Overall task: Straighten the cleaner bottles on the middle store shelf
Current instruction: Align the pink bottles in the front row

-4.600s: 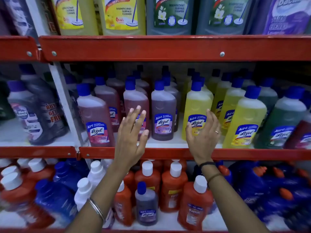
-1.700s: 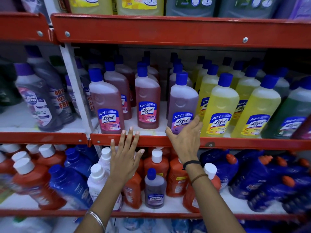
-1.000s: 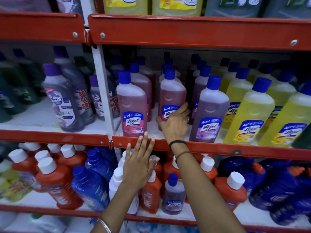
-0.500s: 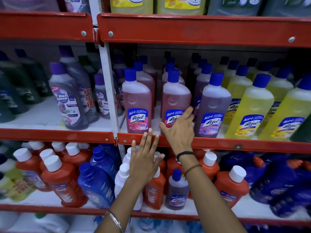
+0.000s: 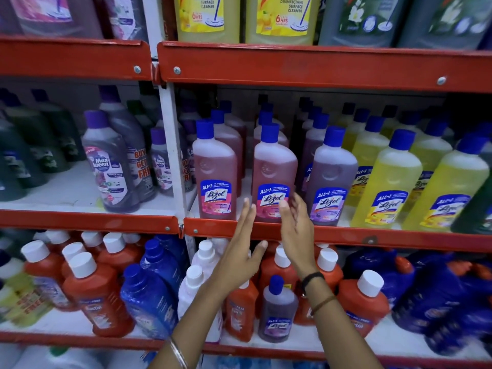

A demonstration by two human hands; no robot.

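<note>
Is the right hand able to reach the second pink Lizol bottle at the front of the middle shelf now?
Probably yes. The right hand is open just in front of the second pink Lizol bottle, which stands at the shelf edge. Nothing lies between them; the left hand is lower and to the side.

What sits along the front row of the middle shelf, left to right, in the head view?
Purple Max Kleen bottle → white upright post → pink Lizol bottle → second pink Lizol bottle → purple Lizol bottle → yellow Lizol bottle.
</note>
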